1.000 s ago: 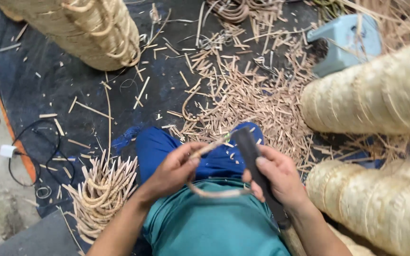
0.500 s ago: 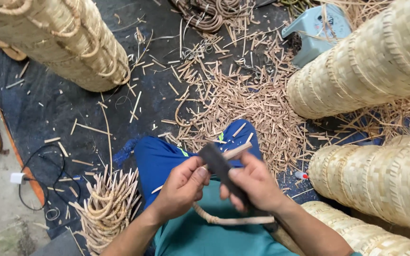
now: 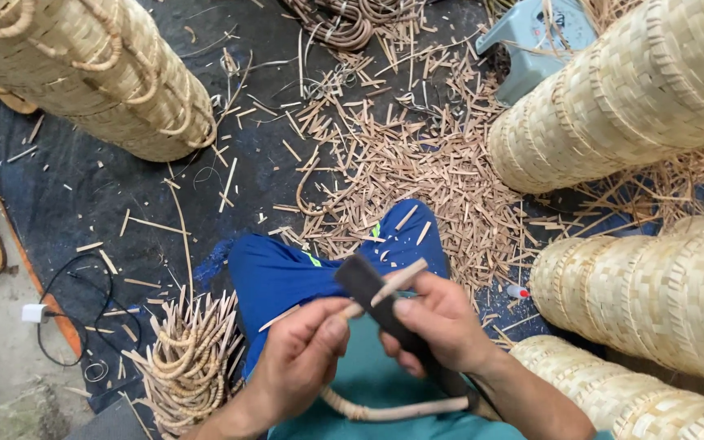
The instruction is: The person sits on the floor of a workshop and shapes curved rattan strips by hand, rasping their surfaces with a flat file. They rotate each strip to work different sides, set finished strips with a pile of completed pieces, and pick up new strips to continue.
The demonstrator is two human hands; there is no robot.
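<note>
— Any packages, labels, signs or screens down there?
— None that I can make out; nothing on the dark floor mat [image 3: 83, 187] is a box, a wrapper or a display
— What about the grey-blue thing at the mat's far right edge?
— That's a plastic stool [image 3: 531, 37], and any marking on its top is too small to tell
— And the small white block near the mat's left edge?
— A plug or adapter [image 3: 34, 313] on a black cable [image 3: 75, 281], with no visible label
</note>
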